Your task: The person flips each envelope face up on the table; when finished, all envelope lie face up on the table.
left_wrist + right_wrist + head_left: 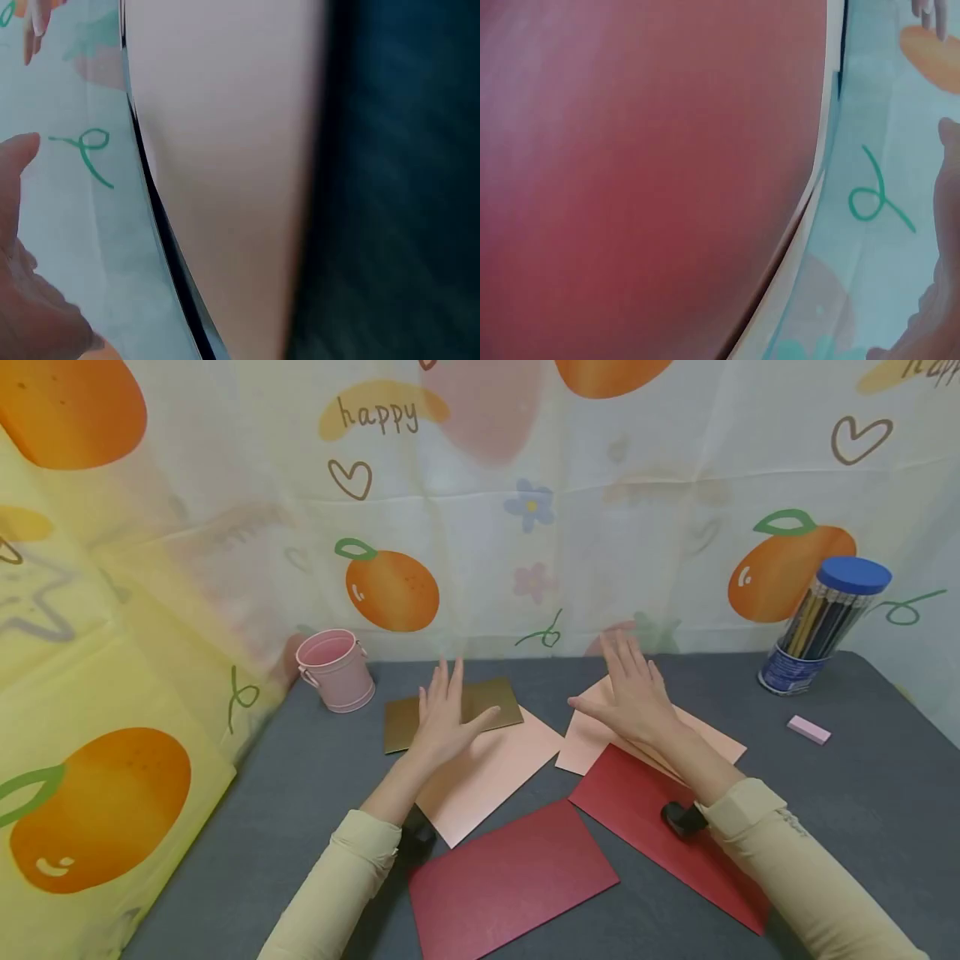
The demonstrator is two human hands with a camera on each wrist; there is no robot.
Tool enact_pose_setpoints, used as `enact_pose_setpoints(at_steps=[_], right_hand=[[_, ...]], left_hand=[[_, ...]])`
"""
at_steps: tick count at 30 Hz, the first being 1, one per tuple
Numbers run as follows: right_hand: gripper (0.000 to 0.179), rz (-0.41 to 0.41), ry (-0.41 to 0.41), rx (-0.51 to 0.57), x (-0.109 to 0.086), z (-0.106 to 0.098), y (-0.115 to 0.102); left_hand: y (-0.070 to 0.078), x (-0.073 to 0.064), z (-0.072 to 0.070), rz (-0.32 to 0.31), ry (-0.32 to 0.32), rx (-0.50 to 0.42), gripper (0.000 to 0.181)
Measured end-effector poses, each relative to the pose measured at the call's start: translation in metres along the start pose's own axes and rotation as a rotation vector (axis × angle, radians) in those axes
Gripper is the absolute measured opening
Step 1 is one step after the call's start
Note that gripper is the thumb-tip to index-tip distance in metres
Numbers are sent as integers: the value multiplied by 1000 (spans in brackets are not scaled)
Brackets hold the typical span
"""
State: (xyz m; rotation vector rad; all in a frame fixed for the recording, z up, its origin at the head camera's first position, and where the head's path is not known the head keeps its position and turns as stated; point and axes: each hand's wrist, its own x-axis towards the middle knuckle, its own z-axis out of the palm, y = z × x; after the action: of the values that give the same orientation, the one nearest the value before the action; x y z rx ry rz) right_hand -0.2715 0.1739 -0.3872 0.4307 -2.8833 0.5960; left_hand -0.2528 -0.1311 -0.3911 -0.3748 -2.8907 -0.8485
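Note:
My left hand [444, 720] is open with its fingers spread, over a gold-brown rectangular sheet [491, 702] and a peach sheet [487, 772] that lies partly under it. The right hand [636, 697], also spread, is over a second peach sheet [708, 731]. Nothing is gripped by either hand. A red sheet [622, 797] slants beneath the right wrist, overlapping that peach one. Nearer the front lies a darker red sheet [513, 881]. In the left wrist view a blurred pale sheet [225, 150] fills the middle; red surface [645, 180] fills most of the right wrist view.
A small pink bucket [347, 681] stands at the back left. At the back right is a blue-lidded clear jar of pencils [821, 618], with a pink eraser [808, 729] in front of it. Fruit-printed cloth [465, 527] hangs behind the dark grey table [262, 835].

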Motion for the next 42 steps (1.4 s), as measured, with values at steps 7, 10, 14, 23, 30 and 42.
enact_pose_setpoints(at_steps=[7, 10, 14, 23, 30, 42], right_hand=[[108, -65, -93, 117, 4, 7, -15], [104, -102, -151, 181, 6, 12, -22], [98, -185, -204, 208, 10, 21, -30], [91, -282, -328, 272, 19, 34, -48], [85, -304, -405, 286, 31, 46, -55], [75, -349, -501, 206, 43, 48, -64]], left_hand=[[-23, -13, -13, 35, -80, -50, 97], [-35, -18, -18, 53, -131, -39, 97], [-51, -26, -26, 66, -196, -36, 97], [-80, -38, -45, 62, -274, -23, 94], [-105, -39, -56, 80, -275, 15, 89], [-121, -35, -59, 78, -321, 35, 89]])
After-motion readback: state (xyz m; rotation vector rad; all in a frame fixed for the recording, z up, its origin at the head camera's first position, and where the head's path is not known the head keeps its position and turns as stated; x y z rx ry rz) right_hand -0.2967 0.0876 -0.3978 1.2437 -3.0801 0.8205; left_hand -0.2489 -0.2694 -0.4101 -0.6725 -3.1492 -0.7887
